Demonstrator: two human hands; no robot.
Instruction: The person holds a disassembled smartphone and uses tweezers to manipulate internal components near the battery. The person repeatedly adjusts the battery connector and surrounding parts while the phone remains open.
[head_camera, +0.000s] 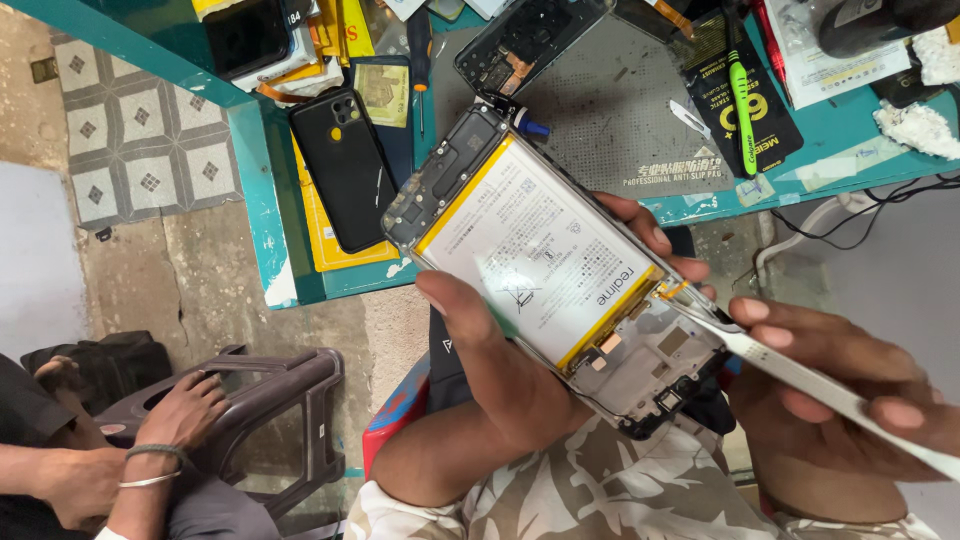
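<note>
My left hand (510, 375) grips an opened phone (560, 270) with its back cover off, thumb resting on the large white battery (535, 255), fingers wrapped behind the far edge. My right hand (840, 385) holds a flat white pry tool (800, 375), its tip touching the lower end of the battery near the phone's bottom board. The phone is tilted diagonally above my lap, circuit boards exposed at both ends.
A teal workbench (270, 230) holds a black phone back cover (345, 165), a grey anti-slip mat (610, 110), another opened phone (525, 40), a screwdriver (420, 60) and a green-handled tool (740, 100). Another person's hand (185, 405) rests on a dark plastic stool (270, 400) at lower left.
</note>
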